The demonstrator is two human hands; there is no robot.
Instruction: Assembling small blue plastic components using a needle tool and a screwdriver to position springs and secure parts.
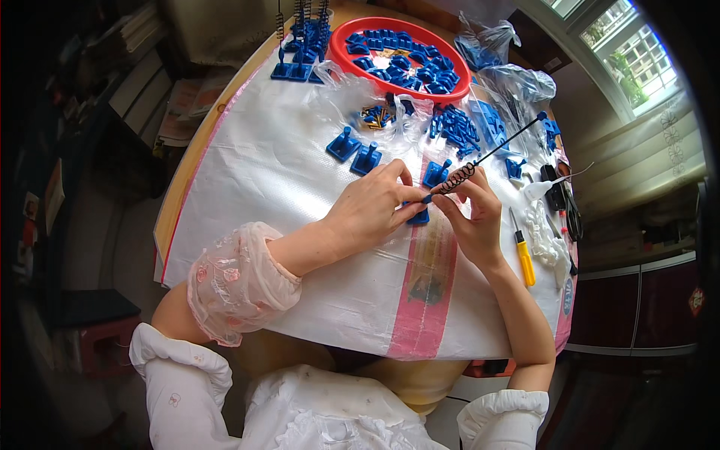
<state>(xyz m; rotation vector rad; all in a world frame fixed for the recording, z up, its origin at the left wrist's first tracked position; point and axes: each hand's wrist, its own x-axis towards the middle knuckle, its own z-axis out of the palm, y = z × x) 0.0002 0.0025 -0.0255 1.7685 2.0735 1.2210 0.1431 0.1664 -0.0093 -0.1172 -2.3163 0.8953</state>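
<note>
White frilled cuffs sit lowest in view, and above them both hands meet at the middle of the table: the left hand (371, 206) is curled down over a small blue plastic base (418, 217), fingers closed on it and pinning it to the white woven sheet (285, 172), while the right hand (472, 214) pinches a black coiled spring (457, 178) between thumb and fingertips, its long straight wire with a blue tip (541, 116) slanting up and away. Spring and base are touching or very nearly so (the fingers cover the joint, so I can't tell whether it's seated). Just beyond the knuckles stand loose blue bases (356, 150), no springs on them; at the far edge a cluster of bases with upright springs (304, 37) looks finished. Plenty appears left, judging by the red round tray (341, 49) heaped with blue parts and the clear bags (517, 79) of more beside it. To the right lie a yellow-handled screwdriver (525, 259) and dark scissors (571, 214), untouched. Small gold pieces (375, 115) near the tray are too tiny to identify, and the room's edges fall into darkness.
</note>
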